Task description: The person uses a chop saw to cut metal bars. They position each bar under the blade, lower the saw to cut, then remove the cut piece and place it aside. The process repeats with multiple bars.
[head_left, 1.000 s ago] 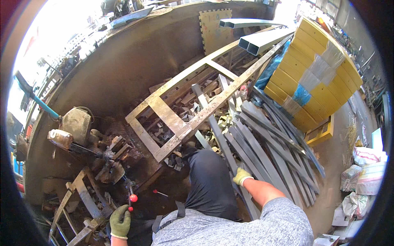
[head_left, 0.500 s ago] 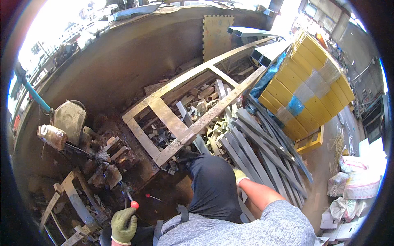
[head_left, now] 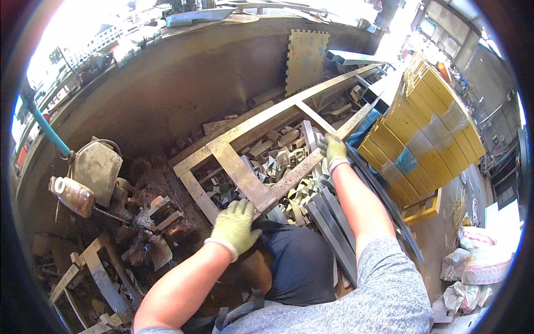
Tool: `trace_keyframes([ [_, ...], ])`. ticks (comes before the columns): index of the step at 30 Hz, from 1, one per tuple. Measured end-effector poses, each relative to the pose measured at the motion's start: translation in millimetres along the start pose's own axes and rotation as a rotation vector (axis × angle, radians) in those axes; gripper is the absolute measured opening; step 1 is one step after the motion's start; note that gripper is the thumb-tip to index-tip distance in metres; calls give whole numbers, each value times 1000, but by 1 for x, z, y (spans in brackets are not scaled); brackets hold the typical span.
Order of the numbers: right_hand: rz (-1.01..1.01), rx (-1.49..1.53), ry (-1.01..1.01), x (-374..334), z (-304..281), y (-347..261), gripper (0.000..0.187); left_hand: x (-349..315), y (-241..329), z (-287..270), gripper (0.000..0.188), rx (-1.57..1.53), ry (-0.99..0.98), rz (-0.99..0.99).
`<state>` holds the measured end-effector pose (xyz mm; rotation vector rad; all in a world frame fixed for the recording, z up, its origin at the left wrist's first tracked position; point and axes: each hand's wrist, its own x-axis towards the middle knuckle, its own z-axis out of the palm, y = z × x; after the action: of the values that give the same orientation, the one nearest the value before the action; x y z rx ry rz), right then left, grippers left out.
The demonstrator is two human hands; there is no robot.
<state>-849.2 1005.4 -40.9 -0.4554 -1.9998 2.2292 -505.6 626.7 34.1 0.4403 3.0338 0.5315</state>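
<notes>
A long metal frame (head_left: 231, 167) with crossbars, scuffed and rust-spotted, lies in front of me, running from near left to far right. My left hand (head_left: 236, 225), in a yellow-green glove, is closed over its near corner. Farther along the same near rail, my right hand (head_left: 334, 149), gloved alike, is wrapped over the bar; its thumb side is partly hidden. Through the frame's openings show many short metal offcuts (head_left: 289, 158) in a heap. My dark-clothed knee (head_left: 300, 259) is just below the near rail.
Dark grey metal bars (head_left: 328, 222) lie to the right of my knee. Behind them stands a stack of yellow metal pieces (head_left: 428, 128) in plastic wrap. At left is a dirty machine with a plastic bottle (head_left: 72, 196). White sacks (head_left: 486, 261) sit at far right.
My left hand has left the red ball knob and moved up and right onto the frame's corner. My right hand has come from beside my knee up onto the rail.
</notes>
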Motion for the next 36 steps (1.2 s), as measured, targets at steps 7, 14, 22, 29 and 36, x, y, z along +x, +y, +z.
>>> trace_keyframes([
  [7,-81,-95,126,136,65,-54,52,82,-12,76,79,167,-31,87],
  [14,-130,-123,192,266,78,-93,50,107,-34,105,96,35,53,234],
  [22,-391,-891,513,327,72,-162,61,111,-34,104,94,-35,-33,198],
  [29,-725,-1405,446,252,94,-195,61,113,-32,103,93,-30,-43,207],
  [36,-333,-1643,370,272,110,-227,73,115,-29,99,96,-36,-38,205],
])
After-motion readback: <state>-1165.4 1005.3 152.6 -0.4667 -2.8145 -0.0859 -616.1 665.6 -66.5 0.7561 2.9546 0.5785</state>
